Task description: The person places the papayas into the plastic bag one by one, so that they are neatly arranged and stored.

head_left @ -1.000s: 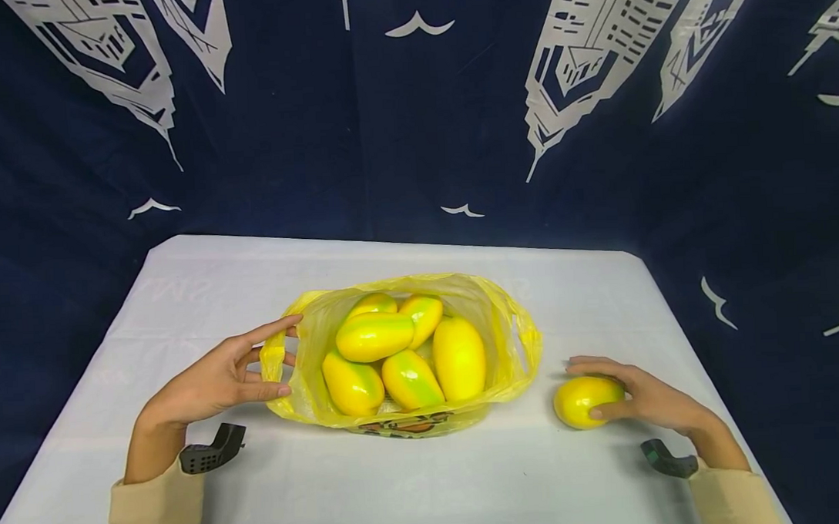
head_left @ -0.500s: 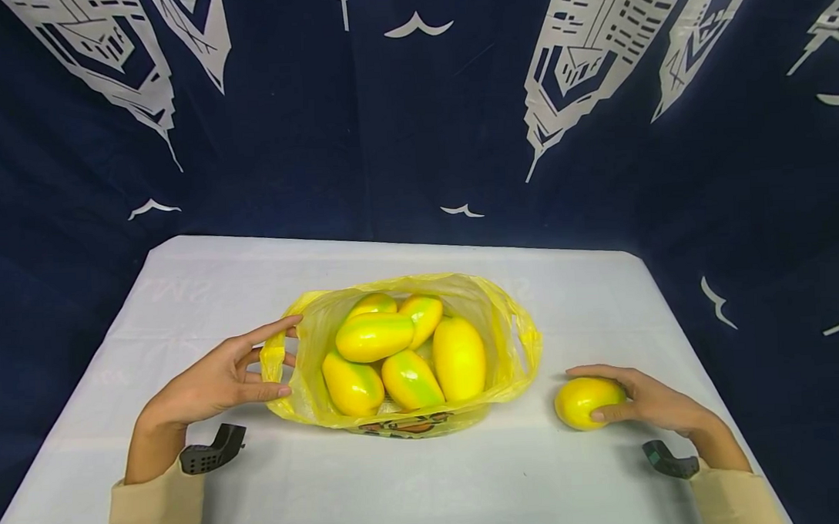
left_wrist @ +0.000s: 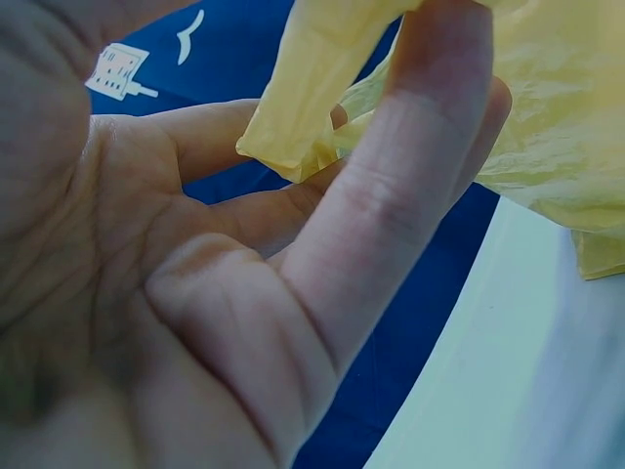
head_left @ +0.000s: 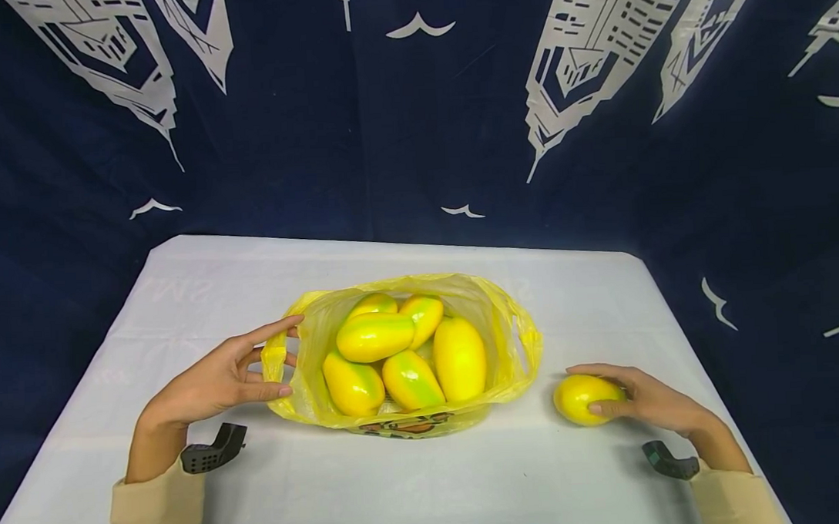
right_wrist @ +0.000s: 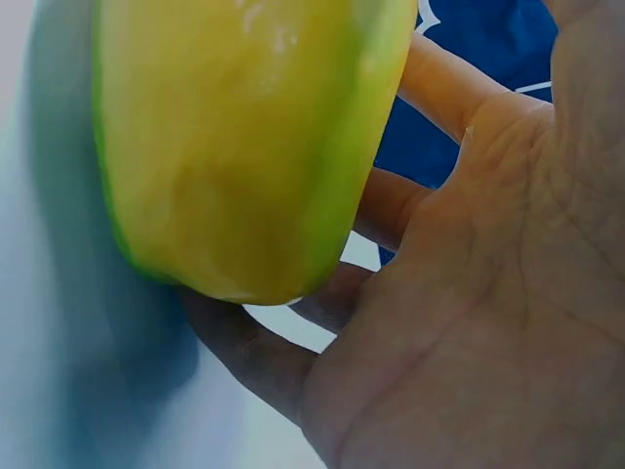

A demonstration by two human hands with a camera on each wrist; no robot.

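A yellow plastic bag stands with its mouth spread wide in the middle of the head view. Several yellow-green mangoes lie inside it. My left hand holds the bag's left handle, fingers reaching through the loop and thumb along the rim; in the left wrist view the handle crosses between the fingers. Off to the right, my right hand grips a single mango, thumb on the near side and fingers round the far side. That mango fills much of the right wrist view, its green edge showing.
A white-covered table carries the bag and the mango. Behind it hangs a dark blue cloth with white building prints. Each wrist wears a black camera mount.
My right fingers have closed in on the mango, and the thumb has shifted further up over its near side. The mango has turned slightly. The left hand and bag stay put.
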